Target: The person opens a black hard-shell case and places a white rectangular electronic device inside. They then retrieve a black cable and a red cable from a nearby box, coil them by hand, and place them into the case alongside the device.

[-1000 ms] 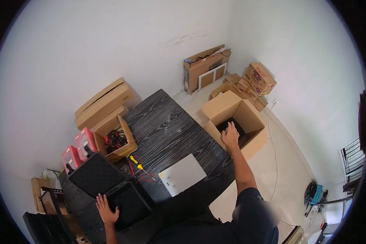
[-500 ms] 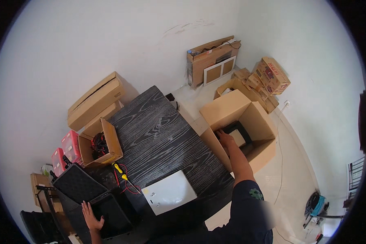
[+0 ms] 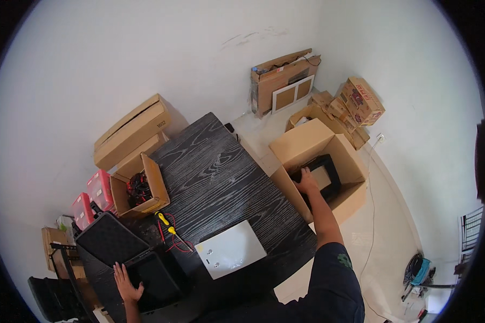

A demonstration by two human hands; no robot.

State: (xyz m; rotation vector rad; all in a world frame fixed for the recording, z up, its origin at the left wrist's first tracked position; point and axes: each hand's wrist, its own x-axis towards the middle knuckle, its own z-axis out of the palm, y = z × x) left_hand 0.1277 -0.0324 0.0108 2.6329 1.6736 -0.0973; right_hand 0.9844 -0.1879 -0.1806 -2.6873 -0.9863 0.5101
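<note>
My left hand (image 3: 128,285), fingers stretched and thumb apart, lies at the edge of an open black hard case (image 3: 155,281) with a foam-lined lid (image 3: 112,238). My right arm reaches over the table's right edge into an open cardboard box (image 3: 351,156). There my right hand (image 3: 308,184) is closed on the near-left side of a black frame-like object (image 3: 332,171), which surrounds a tan middle. Its fingertips are partly hidden. On the table lie a white metal panel (image 3: 230,250), a yellow-handled screwdriver (image 3: 172,230) and red and black test leads (image 3: 162,232).
A cardboard box (image 3: 160,188) of tangled cables stands at the table's left, beside pink-red cases (image 3: 99,189) and a long carton (image 3: 130,133). More cartons (image 3: 362,102) are stacked in the far corner. A cable (image 3: 373,226) runs along the floor at right.
The black frame-like object has risen and tilted within the box, with my right hand on it. My left hand stays at the case. The whole view has shifted slightly.
</note>
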